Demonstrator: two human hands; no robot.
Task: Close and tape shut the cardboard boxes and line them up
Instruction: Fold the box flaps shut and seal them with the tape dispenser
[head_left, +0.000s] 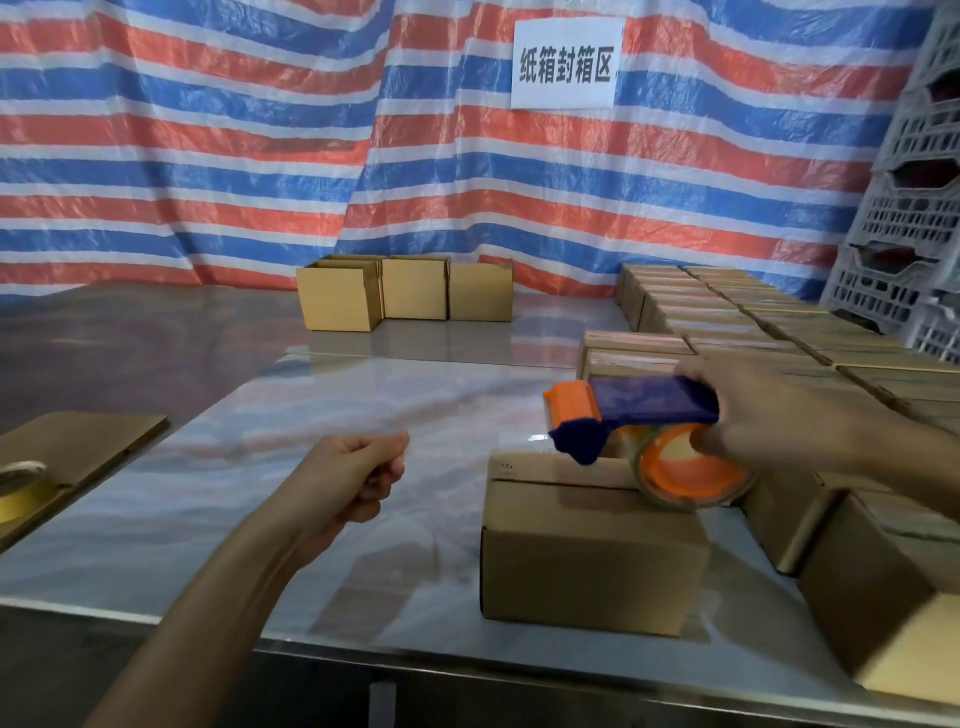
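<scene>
A brown cardboard box sits upright on the tabletop, flaps folded shut. An orange-and-blue tape dispenser touches the box's top with its roll. Closed boxes stand in rows at right.

Left hand fisted, forearm extended; right hand grips tape dispenser, fingers curled.

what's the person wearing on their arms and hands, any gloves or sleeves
Nothing visible. The left hand and right hand are bare, with no gloves, rings or wristbands showing. Both forearms are uncovered as far as the frame reaches; no sleeve edge, watch or marking shows.
</scene>
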